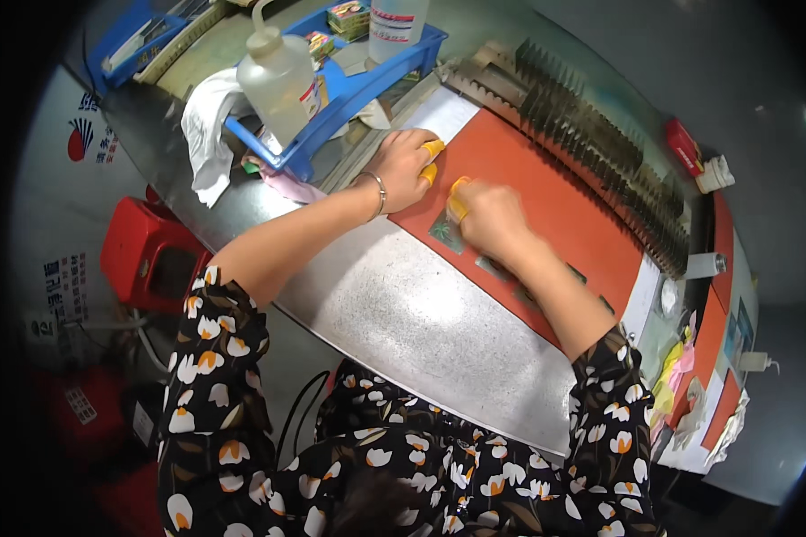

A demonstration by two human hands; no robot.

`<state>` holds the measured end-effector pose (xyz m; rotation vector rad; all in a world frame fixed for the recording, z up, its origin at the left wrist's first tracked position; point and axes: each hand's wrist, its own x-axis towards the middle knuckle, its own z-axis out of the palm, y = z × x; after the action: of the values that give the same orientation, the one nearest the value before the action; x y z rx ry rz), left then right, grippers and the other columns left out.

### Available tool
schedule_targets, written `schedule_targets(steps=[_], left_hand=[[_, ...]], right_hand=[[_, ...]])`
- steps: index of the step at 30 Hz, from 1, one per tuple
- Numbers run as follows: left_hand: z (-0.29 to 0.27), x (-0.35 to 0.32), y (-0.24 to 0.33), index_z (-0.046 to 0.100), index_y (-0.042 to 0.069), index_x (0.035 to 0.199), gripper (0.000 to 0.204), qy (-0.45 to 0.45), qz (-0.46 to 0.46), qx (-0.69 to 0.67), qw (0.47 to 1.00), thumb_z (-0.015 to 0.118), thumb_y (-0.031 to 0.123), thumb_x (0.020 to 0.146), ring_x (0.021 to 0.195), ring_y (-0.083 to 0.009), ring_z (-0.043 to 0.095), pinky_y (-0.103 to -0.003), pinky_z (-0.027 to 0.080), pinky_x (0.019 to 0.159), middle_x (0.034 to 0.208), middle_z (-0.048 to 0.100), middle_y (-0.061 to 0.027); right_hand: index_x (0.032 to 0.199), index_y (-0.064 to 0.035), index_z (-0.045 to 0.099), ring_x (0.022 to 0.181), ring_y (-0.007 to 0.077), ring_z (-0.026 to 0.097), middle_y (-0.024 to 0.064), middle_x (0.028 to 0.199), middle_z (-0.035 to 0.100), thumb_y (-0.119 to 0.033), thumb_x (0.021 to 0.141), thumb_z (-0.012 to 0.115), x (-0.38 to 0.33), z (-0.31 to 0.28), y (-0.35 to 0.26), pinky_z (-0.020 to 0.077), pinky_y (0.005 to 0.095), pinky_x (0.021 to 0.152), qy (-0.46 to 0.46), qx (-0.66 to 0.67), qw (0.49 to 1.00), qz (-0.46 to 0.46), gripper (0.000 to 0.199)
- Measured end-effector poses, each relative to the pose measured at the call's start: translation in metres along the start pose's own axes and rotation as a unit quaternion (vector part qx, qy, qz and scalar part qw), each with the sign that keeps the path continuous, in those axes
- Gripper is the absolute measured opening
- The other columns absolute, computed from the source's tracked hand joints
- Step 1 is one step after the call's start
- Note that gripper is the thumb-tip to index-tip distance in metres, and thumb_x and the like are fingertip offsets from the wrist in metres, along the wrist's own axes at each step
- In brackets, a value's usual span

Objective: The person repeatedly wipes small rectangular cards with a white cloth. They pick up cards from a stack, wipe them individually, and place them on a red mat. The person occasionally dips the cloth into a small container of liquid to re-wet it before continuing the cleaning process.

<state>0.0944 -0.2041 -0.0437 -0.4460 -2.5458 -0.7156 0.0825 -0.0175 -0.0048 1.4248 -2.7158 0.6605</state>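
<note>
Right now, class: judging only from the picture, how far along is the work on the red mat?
Done: nothing finished can be told apart. In hand: the right hand, with yellow finger covers, presses a small printed card on the red mat; the left hand rests flat on the mat's edge by a white sheet. Left: a few more dark pieces lie beside the right forearm, apparently untouched.

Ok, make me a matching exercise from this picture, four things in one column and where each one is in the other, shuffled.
Things:
1. squeeze bottle
2. red stool
3. left hand
4. white cloth

Places:
A. on the floor left of the bench
B. pressing on the orange mat's near corner
C. standing in the blue tray
D. draped over the bench edge beside the tray

Pairs: 1-C, 2-A, 3-B, 4-D
</note>
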Motion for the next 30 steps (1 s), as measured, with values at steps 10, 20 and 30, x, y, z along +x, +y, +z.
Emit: schedule_targets(steps=[10, 20, 30], left_hand=[[0.006, 0.004, 0.001, 0.059, 0.003, 0.102, 0.029, 0.014, 0.013, 0.011, 1.0, 0.054, 0.003, 0.074, 0.098, -0.0323, 0.051, -0.039, 0.04, 0.088, 0.107, 0.056, -0.0136], [-0.004, 0.005, 0.008, 0.051, -0.002, 0.113, 0.039, -0.051, 0.021, -0.006, 0.998, 0.044, -0.006, 0.075, 0.107, -0.0343, 0.046, -0.038, 0.035, 0.093, 0.116, 0.05, -0.0177], [-0.006, 0.004, 0.01, 0.048, -0.002, 0.115, 0.042, -0.081, 0.005, 0.024, 0.996, 0.043, -0.006, 0.073, 0.111, -0.0344, 0.043, -0.038, 0.032, 0.097, 0.119, 0.047, -0.017]], right_hand=[[0.083, 0.0001, 0.057, 0.06, 0.0175, 0.057, 0.009, 0.071, 0.06, -0.003, 0.08, 0.054, -0.128, -0.127, -0.029, 0.0463, 0.0284, 0.059, 0.135, 0.233, 0.953, 0.141, 0.005], [0.077, -0.0003, 0.057, 0.059, 0.0148, 0.052, 0.0078, 0.062, 0.055, -0.022, 0.078, 0.061, -0.334, -0.313, 0.152, 0.0418, 0.0291, 0.054, 0.31, -0.041, 0.832, 0.459, 0.022], [0.082, -0.0092, 0.063, 0.071, 0.0321, 0.062, 0.0157, 0.071, 0.062, -0.016, 0.073, 0.058, -0.297, -0.308, 0.277, 0.0485, 0.0426, 0.065, 0.153, -0.383, 0.828, 0.379, 0.012]])
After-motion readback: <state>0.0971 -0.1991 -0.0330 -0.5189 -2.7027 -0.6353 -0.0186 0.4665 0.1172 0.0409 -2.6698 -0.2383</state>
